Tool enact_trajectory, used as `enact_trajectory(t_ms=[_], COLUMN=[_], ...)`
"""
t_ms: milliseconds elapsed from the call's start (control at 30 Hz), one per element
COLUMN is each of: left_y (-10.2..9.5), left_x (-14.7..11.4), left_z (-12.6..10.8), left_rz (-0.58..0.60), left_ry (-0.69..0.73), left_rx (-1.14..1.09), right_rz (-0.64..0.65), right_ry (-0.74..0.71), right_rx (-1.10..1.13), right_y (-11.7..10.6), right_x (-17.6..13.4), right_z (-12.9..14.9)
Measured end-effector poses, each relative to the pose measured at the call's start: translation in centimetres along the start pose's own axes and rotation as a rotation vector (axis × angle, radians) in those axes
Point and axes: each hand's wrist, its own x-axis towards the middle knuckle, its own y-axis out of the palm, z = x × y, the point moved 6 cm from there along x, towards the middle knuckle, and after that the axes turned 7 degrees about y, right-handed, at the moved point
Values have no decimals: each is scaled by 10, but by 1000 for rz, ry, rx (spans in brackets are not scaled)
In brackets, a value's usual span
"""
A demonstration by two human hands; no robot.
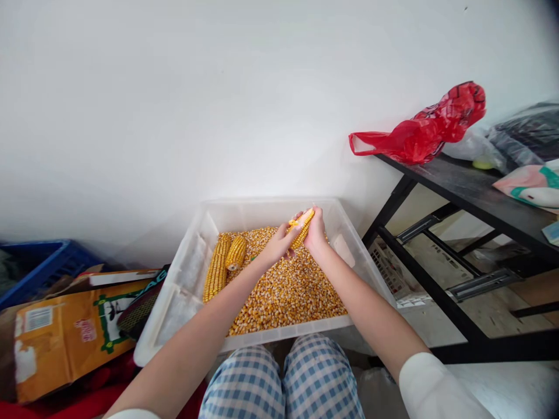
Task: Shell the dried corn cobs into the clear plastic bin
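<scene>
Both of my hands are closed round one corn cob [302, 234], held tilted above the far right part of a white plastic bin. My left hand [280, 241] grips it from the left, and my right hand [317, 230] wraps its right side. A pale strip without kernels shows near the cob's upper end. Beneath them, loose corn kernels [288, 297] cover the floor of the bin [163, 317]. Two more cobs lie at the bin's left: a long cob [216, 269] and a shorter cob [236, 252]. Parts of my fingers are hidden behind the held cob.
On the right stands a black-framed table [476, 192] carrying a red plastic bag [430, 128] and other bags. Left of the bin are an orange cardboard box [65, 331] and a blue crate [56, 270]. My knees [244, 378] touch close to the bin's near edge.
</scene>
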Motion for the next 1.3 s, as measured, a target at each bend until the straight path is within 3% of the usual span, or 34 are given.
enact_trajectory(t_ms=[167,333,600,700,833,933,1067,1133,1233,1300], left_y=[1,2,-3,-6,-5,-6,-10,-11,-7,-2], left_x=[0,-2,-4,-3,-3,-1,1,1,-2,-3], left_z=[4,3,-6,-7,-11,-13,-5,-11,-25,-20], left_rz=[-109,-110,-77,-79,-109,-136,-108,-87,-91,-86], left_ry=[119,131,46,31,121,171,23,101,351,341], left_rx=[220,332,25,68,255,190,51,161,450,525], right_rz=[-27,-77,16,40,30,-1,18,17,-14,-20], right_ry=[-86,-127,-125,-129,-83,-28,-16,-32,-52,-54], right_rx=[-19,-53,-50,-48,-25,-11,8,55,114,105], right_y=[-2,-6,5,8,6,4,4,3,-2,-3], right_x=[-6,-11,-20,-20,-16,-13,-12,-12,-11,-11], right_z=[-1,-3,4,5,-1,-5,2,9,14,13])
